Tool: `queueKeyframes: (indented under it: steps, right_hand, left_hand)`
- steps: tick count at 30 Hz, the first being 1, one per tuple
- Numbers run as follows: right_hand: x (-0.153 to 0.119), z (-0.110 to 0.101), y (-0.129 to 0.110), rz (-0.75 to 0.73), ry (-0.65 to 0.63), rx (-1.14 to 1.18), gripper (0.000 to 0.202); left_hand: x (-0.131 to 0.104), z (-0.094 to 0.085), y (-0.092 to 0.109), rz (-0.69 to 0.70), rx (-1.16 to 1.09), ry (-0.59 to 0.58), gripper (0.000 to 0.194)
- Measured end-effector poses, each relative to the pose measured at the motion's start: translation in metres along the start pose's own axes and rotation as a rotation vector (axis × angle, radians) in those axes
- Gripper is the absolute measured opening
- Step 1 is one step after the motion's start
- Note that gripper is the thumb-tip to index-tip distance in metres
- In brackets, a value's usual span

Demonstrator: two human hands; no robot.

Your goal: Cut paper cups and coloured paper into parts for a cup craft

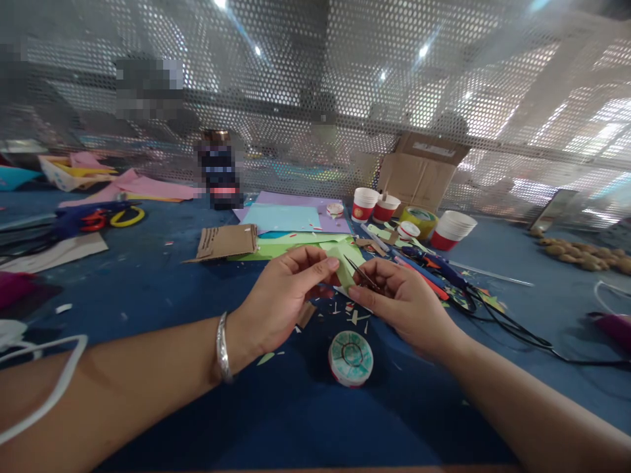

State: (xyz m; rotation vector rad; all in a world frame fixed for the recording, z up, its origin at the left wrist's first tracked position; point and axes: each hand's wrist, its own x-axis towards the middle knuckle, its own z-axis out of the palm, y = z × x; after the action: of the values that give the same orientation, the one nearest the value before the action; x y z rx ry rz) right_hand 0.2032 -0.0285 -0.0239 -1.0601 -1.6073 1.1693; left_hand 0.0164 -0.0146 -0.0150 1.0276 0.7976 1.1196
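Note:
Near the middle of the view, my left hand (290, 289) pinches a small piece of light green paper (342, 268) between thumb and fingers. My right hand (399, 302) is closed on small dark scissors (363, 274), whose blades point up and left at the paper's right side. The fingertips of my right hand are close to the paper's lower end; whether they touch it is unclear. Below both hands lies a round white disc (350, 358) with a green pattern. Paper scraps (355, 317) are scattered on the blue table under my hands.
Coloured sheets (283, 217) and folded cardboard (227, 242) lie behind my hands. Paper cups (452, 230), yellow-green tape (419, 221) and a cardboard box (419, 174) stand back right. A glue gun (446, 269) with a black cable lies right. Yellow-handled scissors (127, 215) lie left. A perforated metal screen (296, 85) rises behind.

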Motion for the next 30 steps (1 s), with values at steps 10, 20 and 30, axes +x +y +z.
queueKeyframes:
  steps: [10, 20, 30]
  right_hand:
    - [-0.002, -0.002, -0.006, -0.013, 0.029, -0.018, 0.022]
    - [0.0, -0.008, -0.005, 0.022, 0.005, -0.059, 0.015]
    - [0.0, -0.008, -0.003, 0.05, -0.051, -0.156, 0.016]
  left_hand:
    - [0.002, -0.003, 0.0, 0.055, 0.032, -0.021, 0.021]
    - [0.012, -0.015, -0.003, 0.109, 0.301, -0.124, 0.023]
    - [0.003, -0.014, 0.005, 0.361, 0.915, -0.275, 0.008]
